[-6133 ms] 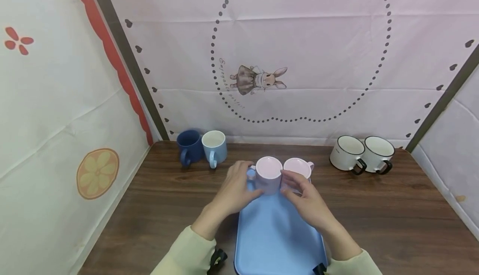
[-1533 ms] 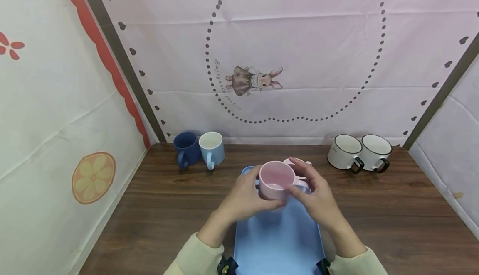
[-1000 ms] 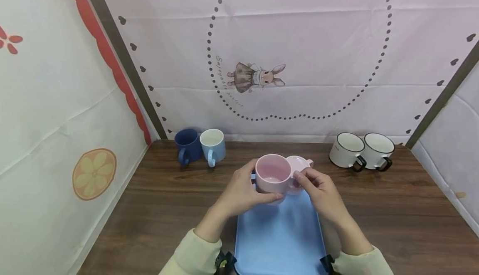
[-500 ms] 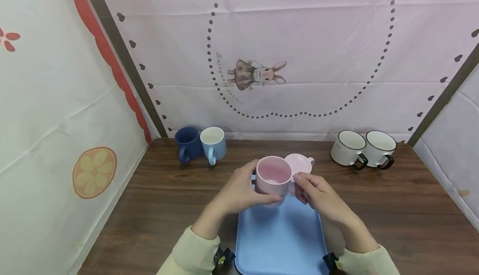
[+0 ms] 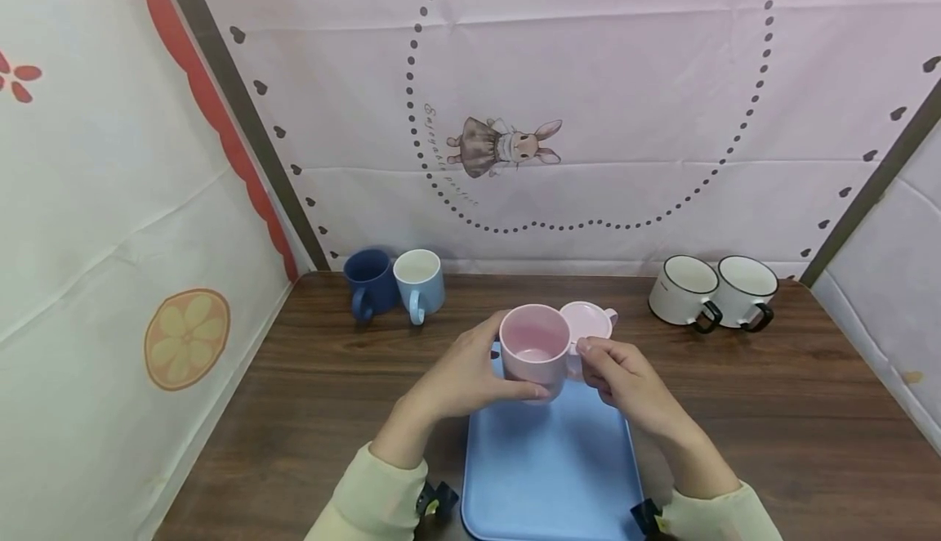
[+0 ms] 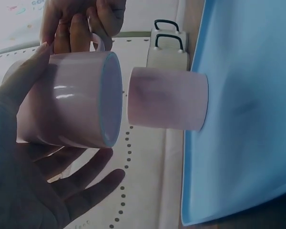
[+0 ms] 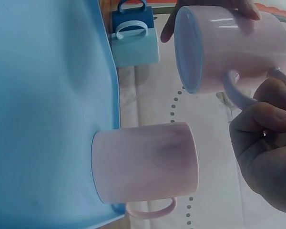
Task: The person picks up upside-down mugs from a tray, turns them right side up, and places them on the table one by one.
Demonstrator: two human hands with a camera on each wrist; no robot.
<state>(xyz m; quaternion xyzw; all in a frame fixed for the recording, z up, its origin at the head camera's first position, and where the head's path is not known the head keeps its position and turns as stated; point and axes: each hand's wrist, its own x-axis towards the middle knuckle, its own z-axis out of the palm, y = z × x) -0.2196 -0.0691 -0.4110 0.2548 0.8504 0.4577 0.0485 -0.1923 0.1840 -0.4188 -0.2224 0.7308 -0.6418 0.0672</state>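
A pink mug [image 5: 535,345] is held up above the far end of the blue tray [image 5: 551,467], its mouth tipped toward the head camera. My left hand [image 5: 466,373] grips the mug's body from the left, thumb across the near side. My right hand [image 5: 628,382] pinches the mug's handle [image 7: 238,93] on the right. Both wrist views show a gap between this mug's base and the tray. A second pink mug [image 7: 145,162] stands upright on the tray at its far right corner, just behind the held one, with its handle [image 5: 612,316] pointing right.
Against the back wall at left stand a dark blue mug [image 5: 371,283] and a light blue mug [image 5: 421,281]. Two white mugs with black handles, a left one [image 5: 682,292] and a right one [image 5: 746,292], stand at back right. Wooden tabletop [image 5: 331,443] surrounds the tray.
Earlier the mug was lower, both hands on its body and its handle at left. It has been raised and turned, handle now right; my right hand moved onto the handle. Little differs over the last second.
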